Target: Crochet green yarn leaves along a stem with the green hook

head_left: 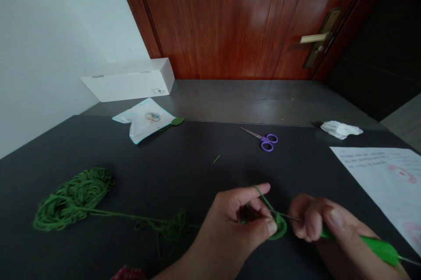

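My left hand (238,220) pinches a small green crocheted piece (279,226) between thumb and fingers, with a strand of green yarn looped over the raised index finger. My right hand (320,223) is closed round a crochet hook with a green handle (378,247); its thin metal tip reaches into the green piece. From the work a strand runs left across the black table to a loose heap of green yarn (74,196).
Purple-handled scissors (265,139) lie beyond the hands. A printed paper sheet (384,183) sits at right, a crumpled tissue (340,129) behind it. A plastic pouch (144,122) and a white box (131,80) lie at the back left, before a wooden door (237,21).
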The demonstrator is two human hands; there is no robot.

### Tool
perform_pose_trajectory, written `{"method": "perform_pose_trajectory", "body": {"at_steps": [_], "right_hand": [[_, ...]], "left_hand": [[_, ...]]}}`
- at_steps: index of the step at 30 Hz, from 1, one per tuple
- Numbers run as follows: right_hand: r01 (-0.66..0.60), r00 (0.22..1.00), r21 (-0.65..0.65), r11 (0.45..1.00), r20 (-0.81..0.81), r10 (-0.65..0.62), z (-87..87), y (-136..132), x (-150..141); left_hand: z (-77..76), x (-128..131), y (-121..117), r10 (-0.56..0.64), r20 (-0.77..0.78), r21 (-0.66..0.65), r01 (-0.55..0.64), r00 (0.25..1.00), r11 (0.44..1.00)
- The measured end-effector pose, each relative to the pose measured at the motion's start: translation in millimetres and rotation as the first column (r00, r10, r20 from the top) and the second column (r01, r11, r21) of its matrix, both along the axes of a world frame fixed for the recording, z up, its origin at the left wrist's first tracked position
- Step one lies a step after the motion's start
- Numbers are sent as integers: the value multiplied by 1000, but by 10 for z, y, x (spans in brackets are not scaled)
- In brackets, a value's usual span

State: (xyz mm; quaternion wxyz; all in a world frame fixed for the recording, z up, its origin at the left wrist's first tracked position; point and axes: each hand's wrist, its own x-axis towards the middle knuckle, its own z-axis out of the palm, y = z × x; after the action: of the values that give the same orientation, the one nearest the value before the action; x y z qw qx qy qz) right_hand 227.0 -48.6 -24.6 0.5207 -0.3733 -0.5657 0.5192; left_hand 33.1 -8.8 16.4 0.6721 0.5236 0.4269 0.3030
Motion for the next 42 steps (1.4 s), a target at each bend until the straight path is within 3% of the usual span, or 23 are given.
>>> {"method": "perform_pose_trajectory", "body": {"at_steps": [2, 4, 7, 8, 9, 11, 13, 16, 19, 21, 23, 26, 27, 28, 29, 30, 32, 34, 35, 36, 38, 42], "right_hand": [[20, 974, 138, 990, 219, -50, 8, -28, 0], [30, 876, 374, 927, 437, -205, 33, -52, -25], [-107, 620, 706, 700, 598, -508, 73, -73, -64], [-158, 568, 754, 638, 598, -566, 85, -77, -67], [-195, 557, 767, 611, 600, -574, 97, -78, -61], [-192, 649, 740, 644, 588, -483, 113, -75, -31], [-152, 786, 619, 771, 548, -284, 110, -63, 11], [-53, 943, 282, 958, 330, -45, 66, -29, 50], [-8, 978, 83, 997, 207, -10, 38, 11, 32], [-19, 935, 161, 987, 352, -39, 61, 28, -10], [-43, 809, 408, 912, 551, -208, 108, 34, -64], [-162, 585, 758, 632, 589, -557, 165, 32, -115], [-188, 561, 804, 564, 559, -610, 171, 29, -114], [-188, 570, 821, 539, 538, -621, 167, 26, -102], [-170, 609, 817, 551, 527, -593, 156, 22, -80], [-145, 669, 790, 596, 522, -529, 138, 18, -54], [-88, 811, 653, 752, 486, -327, 93, 13, -4], [-51, 937, 376, 925, 338, -86, 54, 19, 10], [-27, 982, 219, 975, 188, -14, 44, 28, -1], [-30, 999, 63, 998, 21, 29, 41, 41, -22], [-87, 973, -159, 983, -226, 50, 59, 75, -76], [-186, 920, -304, 934, -388, 57, 129, 139, -131]], "left_hand": [[12, 20, -7, 5, -49, 2, -5, 999, 1000], [25, 38, -7, 16, -92, -3, -16, 996, 1000], [9, 57, -8, 39, 5, -72, -39, 999, 997], [-7, 60, -8, 34, 96, -140, -21, 995, 990], [-26, 61, -9, 26, 195, -223, 19, 980, 975], [-65, 58, -7, 19, 350, -373, 121, 937, 920], [-96, 52, 0, 23, 391, -437, 164, 920, 885], [-112, 47, 14, 48, 325, -394, 89, 945, 915], [-87, 52, 11, 60, 184, -230, -16, 981, 973], [-55, 61, -6, 48, 40, -96, -44, 998, 994], [-26, 72, -25, 54, -75, 4, -54, 996, 999], [-16, 87, -39, 58, -17, -37, -58, 998, 998], [-22, 90, -38, 45, 56, -95, -40, 997, 995], [-31, 92, -36, 34, 132, -159, -13, 991, 987], [-40, 93, -35, 28, 200, -216, 16, 979, 976], [-48, 94, -34, 31, 247, -260, 35, 968, 965], [-57, 94, -39, 45, 272, -298, 40, 961, 954], [-55, 93, -49, 62, 252, -319, 22, 966, 947], [-52, 92, -54, 65, 238, -327, 16, 969, 945], [-47, 89, -58, 64, 224, -331, 14, 973, 944], [-36, 80, -61, 63, 216, -346, 16, 974, 938], [-19, 56, -55, 28, 223, -369, 58, 974, 928]]}}
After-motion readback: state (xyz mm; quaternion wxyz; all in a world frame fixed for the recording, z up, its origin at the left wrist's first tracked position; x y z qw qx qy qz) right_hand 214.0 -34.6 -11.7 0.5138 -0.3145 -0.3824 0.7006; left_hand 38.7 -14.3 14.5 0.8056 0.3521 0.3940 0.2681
